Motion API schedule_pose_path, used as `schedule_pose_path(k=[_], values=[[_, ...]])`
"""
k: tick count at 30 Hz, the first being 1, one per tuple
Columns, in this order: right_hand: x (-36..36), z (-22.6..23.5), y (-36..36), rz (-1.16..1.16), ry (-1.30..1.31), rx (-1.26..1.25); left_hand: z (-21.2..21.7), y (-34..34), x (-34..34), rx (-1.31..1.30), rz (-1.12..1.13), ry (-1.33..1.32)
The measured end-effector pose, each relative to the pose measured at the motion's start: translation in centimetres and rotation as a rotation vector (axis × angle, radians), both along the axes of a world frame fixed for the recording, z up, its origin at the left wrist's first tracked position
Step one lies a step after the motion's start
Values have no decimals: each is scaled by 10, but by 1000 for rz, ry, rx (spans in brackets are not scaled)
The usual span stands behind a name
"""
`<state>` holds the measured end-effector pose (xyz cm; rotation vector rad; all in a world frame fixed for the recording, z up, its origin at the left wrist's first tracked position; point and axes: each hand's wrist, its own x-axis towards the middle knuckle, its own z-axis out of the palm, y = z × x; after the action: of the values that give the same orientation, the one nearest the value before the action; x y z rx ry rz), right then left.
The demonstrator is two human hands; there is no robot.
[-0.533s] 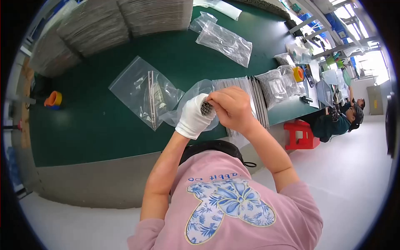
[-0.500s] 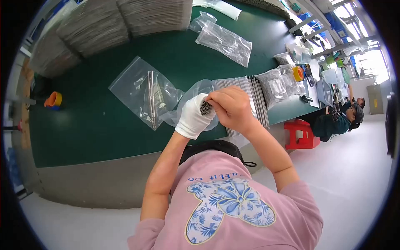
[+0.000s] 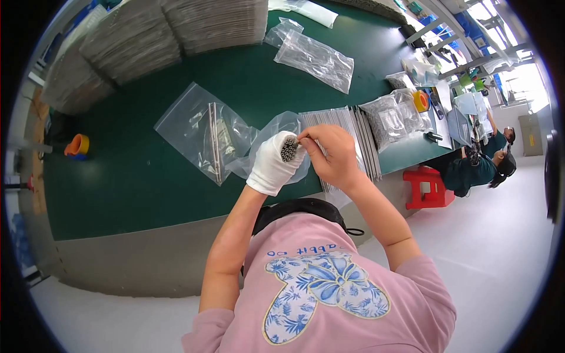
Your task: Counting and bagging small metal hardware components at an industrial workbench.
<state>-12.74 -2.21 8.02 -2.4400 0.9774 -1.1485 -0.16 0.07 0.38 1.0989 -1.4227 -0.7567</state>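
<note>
My left hand, in a white glove, is wrapped round a bundle of thin metal tubes, their round ends facing up toward me. Bare, my right hand has thumb and forefinger pinched together at the right edge of the bundle; what lies between the fingertips is too small to make out. Clear plastic film spreads behind and around the glove. Just beyond my right hand lies a row of long thin metal rods. To the left, a clear plastic bag lies flat with narrow rods on it.
Tall wrapped stacks line the far left of the green table. Tape rolls sit at the left. Filled clear bags lie at the right, near a red stool and seated people.
My right hand has shifted slightly right, off the tube ends to the bundle's edge, so more of the ends show. My left hand keeps its hold.
</note>
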Motion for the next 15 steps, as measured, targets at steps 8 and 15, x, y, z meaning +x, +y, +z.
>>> schedule_pose_path(k=[8,15], values=[[3,8,-3,49,79,-28,0,-1,5,-1,-36,12],[6,7,-4,51,41,-43,-3,-1,5,-14,-40,-20]])
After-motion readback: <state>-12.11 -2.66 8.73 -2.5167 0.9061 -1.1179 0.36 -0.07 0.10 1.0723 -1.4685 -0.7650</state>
